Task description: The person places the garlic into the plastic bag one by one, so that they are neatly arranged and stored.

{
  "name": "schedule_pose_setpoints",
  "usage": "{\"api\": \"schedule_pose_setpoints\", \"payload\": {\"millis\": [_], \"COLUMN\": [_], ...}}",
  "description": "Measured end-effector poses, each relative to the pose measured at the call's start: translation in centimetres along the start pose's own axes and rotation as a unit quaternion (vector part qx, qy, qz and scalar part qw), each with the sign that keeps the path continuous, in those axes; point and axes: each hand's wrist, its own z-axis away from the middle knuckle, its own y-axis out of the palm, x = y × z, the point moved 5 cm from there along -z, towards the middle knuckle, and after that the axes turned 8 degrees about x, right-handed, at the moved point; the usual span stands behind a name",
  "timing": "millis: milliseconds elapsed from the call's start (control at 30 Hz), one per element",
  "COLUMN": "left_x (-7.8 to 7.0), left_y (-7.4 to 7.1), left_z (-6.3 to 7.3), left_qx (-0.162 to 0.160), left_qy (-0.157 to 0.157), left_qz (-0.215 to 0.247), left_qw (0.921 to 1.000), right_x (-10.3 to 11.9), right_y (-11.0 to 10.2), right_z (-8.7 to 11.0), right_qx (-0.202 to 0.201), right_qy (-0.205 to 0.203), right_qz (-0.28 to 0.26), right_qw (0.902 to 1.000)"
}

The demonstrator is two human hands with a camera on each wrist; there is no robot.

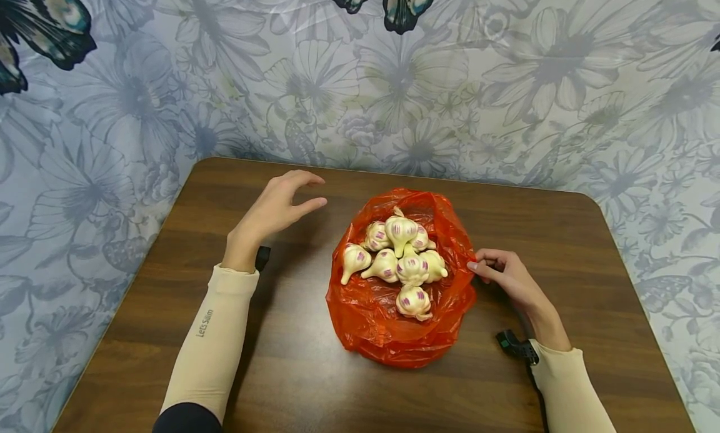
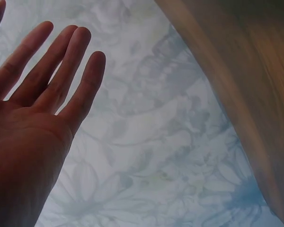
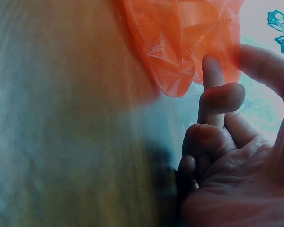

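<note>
A red plastic bag [image 1: 382, 338] sits on the wooden table with its mouth spread wide. Several garlic bulbs [image 1: 402, 230], cream with purple marks, lie heaped inside it, one of them [image 1: 414, 302] nearer the front. At the bag's right rim, my right hand [image 1: 514, 286] pinches the thin plastic between thumb and index finger; the right wrist view shows the bag's edge [image 3: 180, 52] at those fingertips. My left hand [image 1: 270, 209] hovers left of the bag, apart from it, holding nothing. Its fingers [image 2: 78, 71] are extended and spread in the left wrist view.
The brown wooden table [image 1: 298, 377] has rounded far corners. Behind it hangs a pale floral cloth [image 1: 422, 102] with dark butterflies. A small black camera [image 1: 512, 345] is strapped to the right wrist, with a cable running down the sleeve.
</note>
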Motion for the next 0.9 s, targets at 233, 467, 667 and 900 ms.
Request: {"api": "schedule_pose_setpoints", "payload": {"millis": [233, 467, 667, 900], "left_x": [0.7, 1.0, 1.3, 1.5], "left_y": [-0.5, -0.5, -0.6, -0.7], "left_z": [0.3, 0.0, -0.3, -0.5], "left_qx": [-0.004, -0.001, 0.001, 0.004], "left_qy": [-0.006, -0.010, -0.006, -0.004], "left_qz": [-0.002, -0.007, -0.011, -0.015], "left_qw": [1.0000, 0.9999, 0.9999, 0.9999], "right_x": [0.1, 0.3, 0.4, 0.1], "right_y": [0.1, 0.2, 0.2, 0.2], "right_z": [0.0, -0.3, -0.6, -0.5], "right_qx": [-0.004, -0.001, 0.000, -0.003], "right_qy": [0.006, 0.006, 0.007, 0.012], "right_qz": [-0.007, -0.003, -0.004, 0.004], "right_qw": [1.0000, 1.0000, 1.0000, 0.9999]}}
